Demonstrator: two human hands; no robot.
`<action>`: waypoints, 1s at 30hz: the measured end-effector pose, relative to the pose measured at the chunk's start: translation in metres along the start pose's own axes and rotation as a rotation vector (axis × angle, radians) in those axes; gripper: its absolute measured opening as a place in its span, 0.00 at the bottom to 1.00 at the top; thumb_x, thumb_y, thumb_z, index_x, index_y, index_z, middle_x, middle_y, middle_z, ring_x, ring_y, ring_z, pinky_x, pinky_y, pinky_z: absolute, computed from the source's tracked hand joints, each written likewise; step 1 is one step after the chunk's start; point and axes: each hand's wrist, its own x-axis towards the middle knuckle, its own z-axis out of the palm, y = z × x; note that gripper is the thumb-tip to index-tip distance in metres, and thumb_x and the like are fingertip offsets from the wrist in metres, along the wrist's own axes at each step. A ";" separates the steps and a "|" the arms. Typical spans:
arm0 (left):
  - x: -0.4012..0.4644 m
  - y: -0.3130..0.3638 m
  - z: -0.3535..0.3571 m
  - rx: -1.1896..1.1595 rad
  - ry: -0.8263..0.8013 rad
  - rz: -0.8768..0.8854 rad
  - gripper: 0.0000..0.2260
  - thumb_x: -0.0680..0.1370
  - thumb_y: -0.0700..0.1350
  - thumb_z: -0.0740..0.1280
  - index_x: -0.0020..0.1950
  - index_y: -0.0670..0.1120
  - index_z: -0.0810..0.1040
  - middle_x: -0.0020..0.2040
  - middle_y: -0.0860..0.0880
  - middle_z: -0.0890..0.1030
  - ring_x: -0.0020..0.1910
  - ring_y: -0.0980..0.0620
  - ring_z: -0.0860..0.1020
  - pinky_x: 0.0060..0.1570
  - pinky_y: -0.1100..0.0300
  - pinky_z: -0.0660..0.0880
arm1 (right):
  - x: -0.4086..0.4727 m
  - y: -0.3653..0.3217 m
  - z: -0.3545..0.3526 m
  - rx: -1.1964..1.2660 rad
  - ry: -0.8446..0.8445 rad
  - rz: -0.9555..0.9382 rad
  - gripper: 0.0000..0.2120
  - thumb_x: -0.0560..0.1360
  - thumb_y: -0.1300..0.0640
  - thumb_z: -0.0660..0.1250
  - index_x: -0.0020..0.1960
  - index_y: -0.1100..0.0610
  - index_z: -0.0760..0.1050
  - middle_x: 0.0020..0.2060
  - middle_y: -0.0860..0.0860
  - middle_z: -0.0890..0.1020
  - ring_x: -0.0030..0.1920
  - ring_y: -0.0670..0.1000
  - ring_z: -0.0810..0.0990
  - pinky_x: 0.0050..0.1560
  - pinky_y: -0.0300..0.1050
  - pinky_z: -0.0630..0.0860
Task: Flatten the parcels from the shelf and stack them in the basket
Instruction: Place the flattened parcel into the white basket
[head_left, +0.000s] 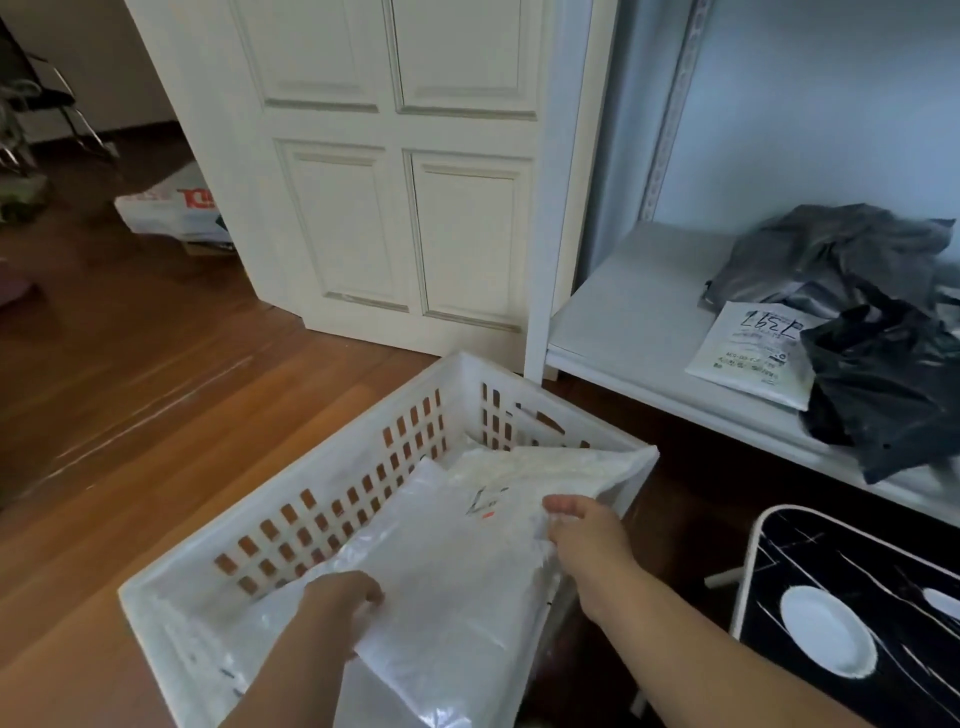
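A white slatted basket (332, 467) stands on the wooden floor below me. A flat white plastic parcel (457, 566) lies across its top, over other white parcels inside. My left hand (340, 603) grips the parcel's near left edge. My right hand (582, 525) pinches its right edge near the basket's rim. On the white shelf (623, 317) to the right lie a grey crumpled parcel (831, 249), a white labelled parcel (748, 358) and a black crumpled parcel (893, 384).
A white panelled door (395, 171) stands behind the basket. A black-topped small table (831, 561) with a white plate (826, 636) sits at the lower right. A white bag with red print (171, 208) lies on the floor at the far left.
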 end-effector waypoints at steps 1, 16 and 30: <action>0.011 0.000 0.004 -0.052 0.034 0.036 0.22 0.73 0.32 0.68 0.66 0.35 0.70 0.56 0.37 0.75 0.55 0.38 0.75 0.53 0.49 0.74 | 0.001 0.001 0.001 -0.055 -0.049 -0.013 0.15 0.80 0.66 0.57 0.56 0.50 0.77 0.61 0.52 0.74 0.55 0.51 0.74 0.53 0.41 0.74; 0.079 -0.026 0.059 0.676 0.140 0.058 0.33 0.77 0.54 0.65 0.78 0.52 0.53 0.76 0.36 0.44 0.75 0.34 0.49 0.70 0.34 0.56 | 0.037 0.022 -0.009 -1.564 -0.303 -0.410 0.27 0.81 0.39 0.46 0.75 0.49 0.64 0.78 0.54 0.53 0.77 0.57 0.43 0.73 0.59 0.34; 0.048 -0.024 0.142 1.580 -0.297 0.907 0.40 0.71 0.73 0.60 0.71 0.72 0.35 0.72 0.55 0.23 0.71 0.43 0.24 0.61 0.22 0.38 | 0.051 0.013 -0.002 -1.723 -0.416 -0.353 0.29 0.78 0.37 0.50 0.74 0.49 0.64 0.76 0.55 0.59 0.76 0.59 0.49 0.72 0.66 0.42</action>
